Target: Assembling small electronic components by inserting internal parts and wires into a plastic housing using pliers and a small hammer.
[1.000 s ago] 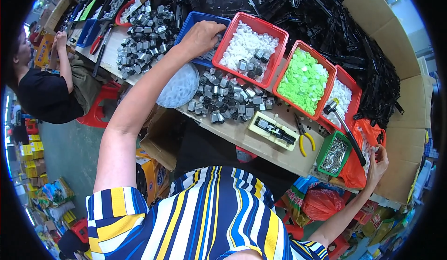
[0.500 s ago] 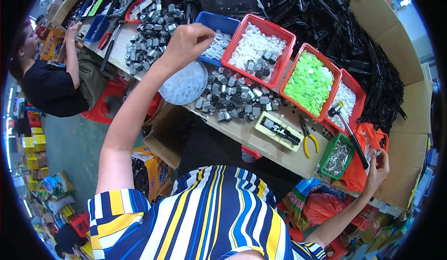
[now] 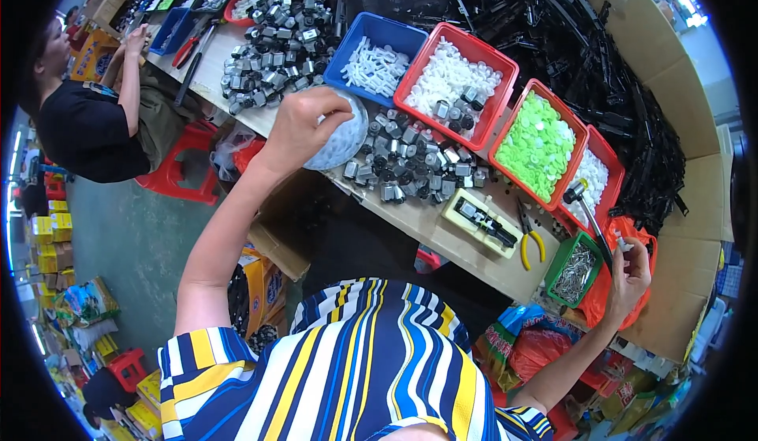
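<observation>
My left hand [image 3: 304,129] hovers over a round, pale dish [image 3: 352,135], its fingertips pinched together. Whatever they hold, if anything, is too small to make out. Far to the right, my right hand [image 3: 630,281] pinches a small white plastic piece [image 3: 624,244] above a red plastic bag [image 3: 604,297]. Small silver-and-black motors [image 3: 410,161] lie heaped beside the dish. Behind it stands a blue bin [image 3: 359,22] of thin white plastic parts. A cream fixture [image 3: 505,241] at the table's front edge carries a black part with a motor in it.
Red bins hold white pieces [image 3: 454,70], green discs [image 3: 535,145] and more white pieces [image 3: 592,174]. Yellow-handled pliers [image 3: 530,250], a hammer [image 3: 592,220] and a green bin [image 3: 550,277] of metal pieces sit at the right. Black parts [image 3: 529,26] pile up behind. A co-worker [image 3: 91,129] sits at far left.
My left hand has moved from over the blue bin back toward me, over the round dish. My right hand has risen slightly inward, and its white piece now shows more plainly. The view has shifted slightly.
</observation>
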A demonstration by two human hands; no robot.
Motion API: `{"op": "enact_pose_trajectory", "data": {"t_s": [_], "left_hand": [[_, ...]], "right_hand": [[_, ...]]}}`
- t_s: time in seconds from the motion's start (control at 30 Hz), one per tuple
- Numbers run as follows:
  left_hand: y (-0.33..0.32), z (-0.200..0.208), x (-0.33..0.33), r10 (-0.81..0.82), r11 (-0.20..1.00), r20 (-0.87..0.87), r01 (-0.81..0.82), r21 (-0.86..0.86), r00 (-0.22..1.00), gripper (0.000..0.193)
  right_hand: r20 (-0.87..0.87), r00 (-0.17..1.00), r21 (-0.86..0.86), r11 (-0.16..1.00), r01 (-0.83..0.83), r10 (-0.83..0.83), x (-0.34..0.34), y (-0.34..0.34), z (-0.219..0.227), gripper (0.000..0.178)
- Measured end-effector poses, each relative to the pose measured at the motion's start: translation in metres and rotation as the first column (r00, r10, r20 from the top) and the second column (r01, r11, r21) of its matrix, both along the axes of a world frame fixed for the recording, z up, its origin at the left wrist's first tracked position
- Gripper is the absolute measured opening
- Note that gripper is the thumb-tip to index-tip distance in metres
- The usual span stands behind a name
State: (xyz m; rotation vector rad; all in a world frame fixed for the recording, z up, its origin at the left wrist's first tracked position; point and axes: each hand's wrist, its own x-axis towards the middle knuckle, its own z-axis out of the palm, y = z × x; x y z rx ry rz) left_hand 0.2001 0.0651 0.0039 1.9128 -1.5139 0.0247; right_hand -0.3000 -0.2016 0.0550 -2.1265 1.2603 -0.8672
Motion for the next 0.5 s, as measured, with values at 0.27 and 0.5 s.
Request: {"op": "enact_pose_trajectory", "data": {"t_s": [0.27,0.5], "left_hand": [[0.003,0.017,-0.044,0.002,0.975,-0.801,-0.179,-0.131,0.599,0.009],[-0.022,0.011,-0.118,-0.199,0.972,-0.980,-0.124,-0.199,0.007,0.011]], "right_hand": [[0.368,0.920,0.066,0.984,-0.167,0.132,0.077,0.063,-0.010,0.023],[0.709,0.689,0.254,0.858,-0.446,0.148,0.158,0.129,-0.033,0.021]]}}
